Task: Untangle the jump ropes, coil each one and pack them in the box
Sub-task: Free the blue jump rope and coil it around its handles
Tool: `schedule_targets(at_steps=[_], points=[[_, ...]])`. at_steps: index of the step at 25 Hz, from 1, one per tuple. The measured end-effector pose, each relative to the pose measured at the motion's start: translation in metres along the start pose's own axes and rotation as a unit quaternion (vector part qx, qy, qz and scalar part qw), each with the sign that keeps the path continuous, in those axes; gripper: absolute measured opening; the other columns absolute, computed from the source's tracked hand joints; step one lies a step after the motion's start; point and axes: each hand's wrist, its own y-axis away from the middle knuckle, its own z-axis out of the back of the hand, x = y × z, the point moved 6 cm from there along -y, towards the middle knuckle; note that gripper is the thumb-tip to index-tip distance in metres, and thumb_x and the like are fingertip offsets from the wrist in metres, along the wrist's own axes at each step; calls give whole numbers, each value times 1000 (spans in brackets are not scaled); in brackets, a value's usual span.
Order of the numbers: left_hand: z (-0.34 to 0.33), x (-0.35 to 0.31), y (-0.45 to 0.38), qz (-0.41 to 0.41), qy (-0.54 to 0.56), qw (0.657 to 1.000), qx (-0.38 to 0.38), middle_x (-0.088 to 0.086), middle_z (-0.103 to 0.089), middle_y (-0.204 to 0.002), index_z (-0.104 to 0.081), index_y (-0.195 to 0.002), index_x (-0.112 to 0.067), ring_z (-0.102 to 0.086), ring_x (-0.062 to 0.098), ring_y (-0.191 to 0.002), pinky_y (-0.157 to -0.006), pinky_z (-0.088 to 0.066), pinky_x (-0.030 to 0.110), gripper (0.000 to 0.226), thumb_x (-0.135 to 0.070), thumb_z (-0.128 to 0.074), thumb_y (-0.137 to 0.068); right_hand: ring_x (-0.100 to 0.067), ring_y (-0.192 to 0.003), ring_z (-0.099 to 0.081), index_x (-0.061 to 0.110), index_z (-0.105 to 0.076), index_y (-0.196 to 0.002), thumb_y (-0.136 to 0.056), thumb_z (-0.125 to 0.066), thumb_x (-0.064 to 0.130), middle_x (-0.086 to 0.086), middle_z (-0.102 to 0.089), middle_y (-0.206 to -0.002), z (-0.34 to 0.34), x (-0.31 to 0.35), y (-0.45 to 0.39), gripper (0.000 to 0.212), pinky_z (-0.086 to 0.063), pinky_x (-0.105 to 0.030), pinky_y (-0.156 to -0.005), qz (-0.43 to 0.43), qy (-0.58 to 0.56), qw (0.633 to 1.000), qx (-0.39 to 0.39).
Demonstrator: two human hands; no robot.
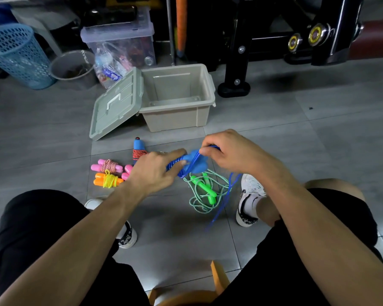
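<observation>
- A single view, worn on the person's head, looks forward and steeply down at a grey tiled floor [274, 133].
- The wide lens bends the tile lines toward the frame edges.
- Nearest the lens, both forearms enter from the bottom corners; the left hand [155, 171] and right hand [228, 151] meet near the frame's centre.
- Farther off, an open box [179, 115] sits above centre, with clutter along the top edge.
- No second view shares the scene.
</observation>
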Motion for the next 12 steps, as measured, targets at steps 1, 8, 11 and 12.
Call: schedule_targets(at_steps=[1, 8, 11, 12], points=[[-2, -9, 0, -37, 14, 999, 14, 2, -60, -64, -58, -109, -29, -59, 33, -64, -52, -44, 33, 36, -51, -33, -95, -6, -63, -47, 18, -69, -88, -95, -57, 32, 9, -57, -66, 0, 0, -1, 20, -43, -34, -65, 4, 0, 1000, -1], [1, -32, 4, -85, 47, 994, 58, -3, -45, -54, -61, -81, -26, -37, 21, -51, -49, -43, 35, 37, -61, -50, -86, -4, -56, -47, 15, -71, -79, -87, -71, 36, 5, -60, -64, -6, -21, -7, 23, -38, -19, -56, -20, -82, 996, 20], [5, -24, 5, -16, 209, 973, 98, -1, -49, -58, -61, -75, -30, -43, 21, -54, -52, -40, 35, 30, -59, -65, -81, -7, -58, -45, 15, -72, -76, -82, -76, 36, -1, -60, -65, -7, -49, -7, 22, -36, -22, -57, -71, -161, 984, 39], [7, -22, 5, 17, 274, 956, 102, 1, -54, -61, -65, -77, -29, -47, 18, -55, -54, -41, 34, 28, -56, -70, -79, -8, -60, -47, 17, -72, -76, -83, -75, 35, -2, -61, -66, -6, -57, -6, 20, -37, -23, -58, -81, -185, 979, 32]])
